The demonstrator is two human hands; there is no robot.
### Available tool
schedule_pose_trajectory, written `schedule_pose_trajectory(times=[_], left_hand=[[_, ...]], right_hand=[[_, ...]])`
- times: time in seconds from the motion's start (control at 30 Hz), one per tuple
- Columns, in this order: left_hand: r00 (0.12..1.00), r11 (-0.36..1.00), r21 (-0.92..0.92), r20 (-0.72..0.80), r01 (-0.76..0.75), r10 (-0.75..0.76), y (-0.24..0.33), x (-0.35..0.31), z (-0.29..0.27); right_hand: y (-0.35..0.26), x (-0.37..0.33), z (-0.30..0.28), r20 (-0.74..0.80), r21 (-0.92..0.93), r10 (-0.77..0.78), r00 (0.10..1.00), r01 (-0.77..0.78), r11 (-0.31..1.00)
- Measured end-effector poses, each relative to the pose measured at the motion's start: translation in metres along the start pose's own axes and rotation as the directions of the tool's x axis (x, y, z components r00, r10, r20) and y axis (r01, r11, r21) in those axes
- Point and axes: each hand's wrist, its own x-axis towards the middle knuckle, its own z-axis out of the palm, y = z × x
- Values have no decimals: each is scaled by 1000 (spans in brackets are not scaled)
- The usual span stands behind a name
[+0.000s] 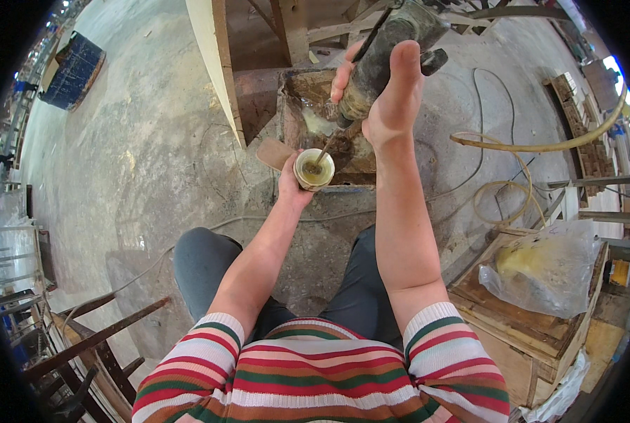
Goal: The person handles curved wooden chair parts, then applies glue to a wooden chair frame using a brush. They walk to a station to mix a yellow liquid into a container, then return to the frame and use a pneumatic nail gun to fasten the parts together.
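Note:
My left hand (292, 180) is closed round a small pale jar (306, 185), which holds yellowish paste. A thin brown stick (323, 151) stands tilted in the paste. Beside that hand juts a flat, rounded brown paddle (273, 154); whether my fingers hold it too is hidden. Farther up and to the right, my right hand (394, 106) grips a worn dark grey power tool (384, 60). Its narrower end points down toward a grimy shallow box (283, 106) on the floor. Clear plastic and pale residue (318, 121) lie inside the box.
A tall pale board (213, 63) rises left of the box. A dark blue bin (74, 70) stands at far left. Cables (361, 213) and a yellowish hose (502, 146) cross the concrete floor. At right, a plastic bag (544, 271) sits on a wooden crate (491, 310). Metal frames (96, 345) stand lower left.

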Motion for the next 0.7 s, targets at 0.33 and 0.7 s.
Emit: schedule_pose_trajectory(times=[0.33, 0.7], left_hand=[[996, 998, -24, 74, 61, -59, 2, -7, 18], [997, 1000, 0, -80, 16, -16, 5, -20, 4]], right_hand=[[-10, -2, 4, -29, 314, 120, 992, -105, 943], [9, -10, 5, 80, 209, 82, 993, -97, 973]])
